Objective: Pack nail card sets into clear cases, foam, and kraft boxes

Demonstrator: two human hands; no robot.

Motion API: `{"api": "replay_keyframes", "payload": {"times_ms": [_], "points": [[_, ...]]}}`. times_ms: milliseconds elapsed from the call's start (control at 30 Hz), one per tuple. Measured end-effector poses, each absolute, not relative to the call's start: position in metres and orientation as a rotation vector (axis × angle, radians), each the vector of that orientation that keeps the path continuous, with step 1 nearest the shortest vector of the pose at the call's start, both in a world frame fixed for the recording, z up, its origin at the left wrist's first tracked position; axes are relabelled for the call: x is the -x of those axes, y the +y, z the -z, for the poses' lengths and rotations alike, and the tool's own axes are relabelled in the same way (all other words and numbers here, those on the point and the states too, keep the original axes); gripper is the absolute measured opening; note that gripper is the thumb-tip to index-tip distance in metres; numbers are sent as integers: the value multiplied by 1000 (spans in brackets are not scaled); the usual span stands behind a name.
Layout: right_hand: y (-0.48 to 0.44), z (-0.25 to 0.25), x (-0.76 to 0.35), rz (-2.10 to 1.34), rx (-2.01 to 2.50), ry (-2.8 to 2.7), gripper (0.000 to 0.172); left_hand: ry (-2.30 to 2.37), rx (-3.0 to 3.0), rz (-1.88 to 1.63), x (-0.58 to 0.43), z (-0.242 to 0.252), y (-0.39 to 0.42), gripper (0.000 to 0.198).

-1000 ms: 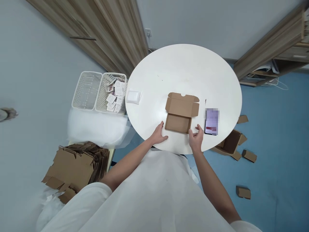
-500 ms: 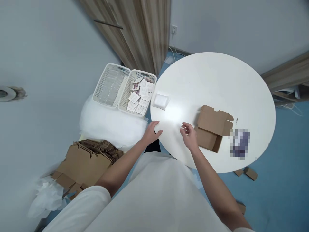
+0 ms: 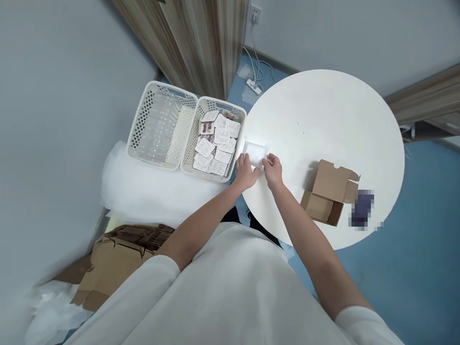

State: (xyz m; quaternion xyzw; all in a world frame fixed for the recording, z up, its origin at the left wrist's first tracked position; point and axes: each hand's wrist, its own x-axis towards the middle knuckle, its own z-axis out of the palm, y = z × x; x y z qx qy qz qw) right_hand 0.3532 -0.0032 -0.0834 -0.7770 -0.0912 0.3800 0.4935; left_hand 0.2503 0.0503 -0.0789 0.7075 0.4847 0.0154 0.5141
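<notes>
Worktop (image 3: 345, 124), left edge: curled left hand (image 3: 246, 173) and right hand (image 3: 273, 171) handle a packet (image 3: 256, 153) (pinch unclear); lifting likely needs both.

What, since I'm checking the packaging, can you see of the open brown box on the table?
The box looks like brown cardboard: a shallow tray with its hinged lid open on the far side, notched at the far edge. A flap sticks out at the lid's right. It rests on the white table, toward its near right, beside a blurred purple object; whether they touch is unclear. The left hand and right hand are away from it.
</notes>
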Motion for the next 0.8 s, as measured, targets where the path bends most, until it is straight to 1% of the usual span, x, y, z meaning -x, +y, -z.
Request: {"api": "replay_keyframes", "payload": {"times_ms": [200, 367, 467, 567, 800], "points": [[-8, 89, -347, -911, 1839, -211, 36, 1169, -1697, -246, -246, 88, 46, 47], [-37, 97, -346, -929, 1858, -194, 34, 1268, -1492, -266, -242, 97, 37, 51], [-59, 96, -346, -971, 1840, -218, 34, 1251, -1479, -255, -238, 97, 24, 39], [-84, 87, -348, -1006, 1807, -274, 34, 1227, -1453, -295, -236, 89, 2, 30], [-165, 50, -381, -949, 1773, -440, 33, 1159, -1464, -330, -261, 52, -71, 34]]}}
